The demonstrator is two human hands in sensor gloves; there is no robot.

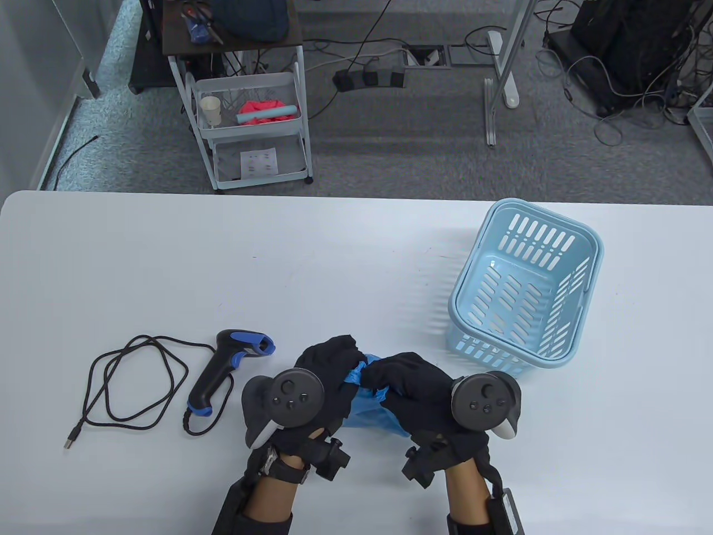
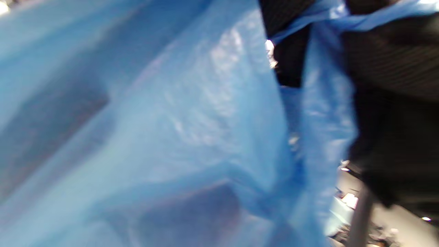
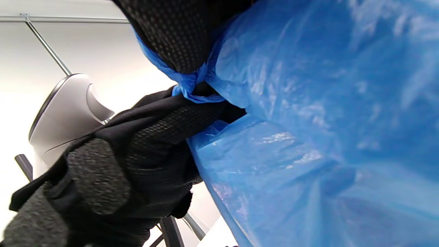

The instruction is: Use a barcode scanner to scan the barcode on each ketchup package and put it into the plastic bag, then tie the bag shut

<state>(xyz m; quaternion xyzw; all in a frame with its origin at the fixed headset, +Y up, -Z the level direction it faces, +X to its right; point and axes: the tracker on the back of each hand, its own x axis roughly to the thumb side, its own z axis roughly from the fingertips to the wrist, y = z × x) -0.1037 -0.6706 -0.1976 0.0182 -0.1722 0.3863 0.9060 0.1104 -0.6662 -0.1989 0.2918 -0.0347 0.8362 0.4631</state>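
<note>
Room: grey carpet is seen behind a white table (image 1: 167,262), with a wire cart (image 1: 250,128) and cables on the floor.
Left hand: the left hand (image 1: 320,384) is held over the table's near edge, palm down, its fingers curled round one twisted strip of the bag (image 1: 367,409).
Right hand: the right hand (image 1: 412,393) is set just beside the left, fingers bent and closed on the other strip; the two hands meet at the bag's top.
Bag: the blue bag is held between and under both hands, near the front middle of the table; most of it is hidden by the gloves in the table view.
Bag contents: dark blocky shapes are made out through the plastic in the left wrist view; what they are cannot be told.
Basket: a pale blue basket (image 1: 579,329) is placed right of the hands, apart from them; only its slotted floor is seen inside.
Scanner: the scanner (image 1: 225,365) is laid on its side left of the hands, its cable (image 1: 128,384) looped further left.
Wrist views only: in the right wrist view the strips are seen crossed into a tight twist (image 3: 188,84) between gloved fingers (image 3: 171,37); the left wrist view is blurred and filled by the bag (image 2: 171,120).
</note>
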